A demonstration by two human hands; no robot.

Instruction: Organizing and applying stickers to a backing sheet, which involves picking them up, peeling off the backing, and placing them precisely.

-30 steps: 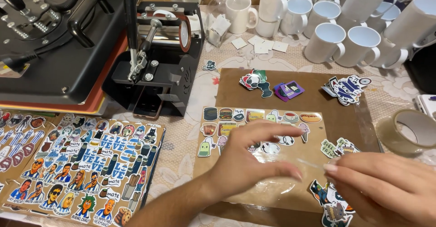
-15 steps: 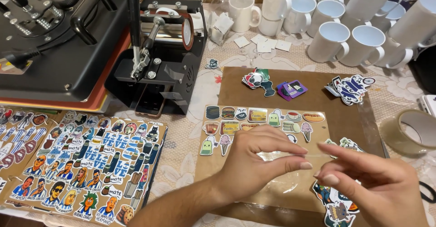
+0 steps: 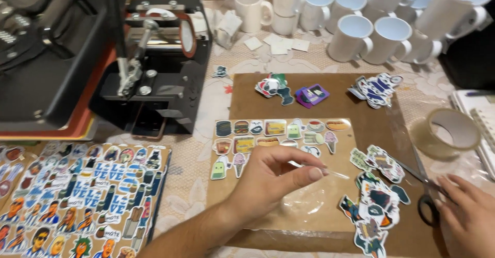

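A cluttered desk [image 3: 206, 108] under a pale lace-patterned cloth, crowded with sticker-making gear.

From the left: a black heat press with an orange edge [image 3: 51, 72], a large printed sheet of colourful stickers [image 3: 77, 196] below it, then a black mug press [image 3: 160, 67]. At centre, on a brown cardboard board [image 3: 371, 129], the left hand [image 3: 268, 178] pinches a thin clear strip of tape [image 3: 332, 173] between thumb and forefinger, fingers closed on it, just over a smaller sheet of food stickers [image 3: 273, 134]. Loose cut-out stickers [image 3: 374, 206] lie to the right. The right hand [image 3: 466, 214] rests its fingers, loosely apart, on black-handled scissors [image 3: 425, 196]. A roll of clear tape [image 3: 451, 131] sits near; white ceramic mugs [image 3: 356, 36] stand behind.
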